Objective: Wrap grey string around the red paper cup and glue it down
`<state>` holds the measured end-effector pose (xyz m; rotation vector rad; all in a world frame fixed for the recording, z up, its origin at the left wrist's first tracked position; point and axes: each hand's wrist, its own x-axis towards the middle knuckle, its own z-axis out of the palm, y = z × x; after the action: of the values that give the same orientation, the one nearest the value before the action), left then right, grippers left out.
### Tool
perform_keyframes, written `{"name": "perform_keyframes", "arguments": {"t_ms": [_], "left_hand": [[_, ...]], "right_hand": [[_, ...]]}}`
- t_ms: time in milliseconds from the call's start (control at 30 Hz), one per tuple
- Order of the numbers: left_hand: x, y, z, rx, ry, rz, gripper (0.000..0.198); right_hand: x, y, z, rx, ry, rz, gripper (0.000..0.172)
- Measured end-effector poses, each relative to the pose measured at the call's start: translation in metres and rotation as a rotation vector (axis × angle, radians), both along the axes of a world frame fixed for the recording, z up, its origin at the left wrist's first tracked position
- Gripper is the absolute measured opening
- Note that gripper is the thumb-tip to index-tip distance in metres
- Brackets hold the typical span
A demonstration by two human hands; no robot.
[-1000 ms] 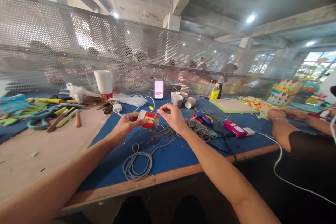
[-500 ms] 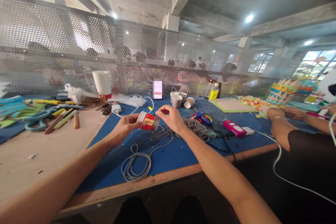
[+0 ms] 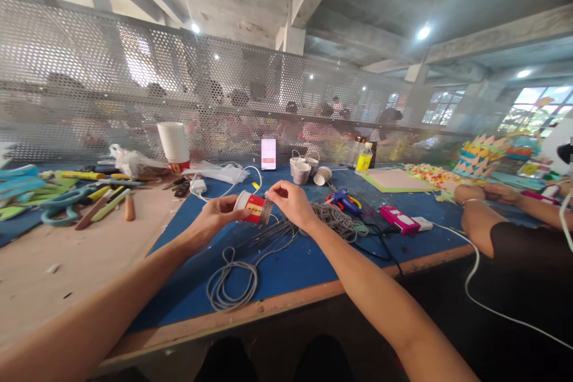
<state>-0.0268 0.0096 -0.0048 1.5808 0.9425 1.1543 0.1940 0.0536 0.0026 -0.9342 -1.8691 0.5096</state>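
My left hand is closed around a red and white paper cup, which lies tilted on its side in the air with its white rim to the left. Grey cord is wound round the cup's base end. At that end my right hand pinches the cord between thumb and fingertips; the exact grip is partly hidden. Below and to the right, a tangled heap of grey cord lies on the blue table mat. A loose coil of cord rests near the front edge.
Behind my hands stand several cord-covered cups, a phone and a yellow-labelled bottle. A blue glue gun and a magenta device lie right. Stacked cups and scissors are left. A co-worker's arm reaches in at right.
Hardly anything differs. The cup has turned slightly in my left hand, and my right hand's fingers have shifted a little at its base.
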Motion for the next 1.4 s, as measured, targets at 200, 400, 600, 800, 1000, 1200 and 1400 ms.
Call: {"name": "perform_keyframes", "arguments": {"t_ms": [200, 400, 600, 800, 1000, 1200, 1400], "left_hand": [[-0.0002, 0.0003, -0.0010, 0.005, 0.013, -0.002, 0.031], [-0.0001, -0.0008, -0.0006, -0.010, 0.009, -0.016, 0.033], [0.0026, -0.0039, 0.0033, -0.013, 0.015, -0.001, 0.034], [0.0038, -0.0050, 0.0039, -0.016, 0.007, -0.006, 0.030], [0.0040, -0.0046, 0.0037, -0.021, 0.014, 0.002, 0.033], [0.0045, -0.0059, 0.0047, -0.027, 0.021, -0.004, 0.033], [0.0056, -0.0064, 0.0052, -0.013, 0.033, 0.009, 0.034]], "right_hand": [[0.0001, 0.0004, 0.0000, -0.013, -0.012, -0.011, 0.017], [0.0003, 0.0009, -0.0006, -0.036, -0.019, -0.013, 0.018], [0.0008, 0.0003, 0.0000, -0.057, -0.022, -0.009, 0.017], [0.0010, -0.0005, -0.0001, -0.066, -0.013, -0.001, 0.017], [0.0013, -0.0005, 0.0007, -0.091, -0.009, 0.007, 0.017], [0.0014, -0.0003, -0.0011, -0.095, -0.011, 0.011, 0.018], [0.0018, 0.0025, -0.0032, -0.102, -0.014, 0.016, 0.019]]}}
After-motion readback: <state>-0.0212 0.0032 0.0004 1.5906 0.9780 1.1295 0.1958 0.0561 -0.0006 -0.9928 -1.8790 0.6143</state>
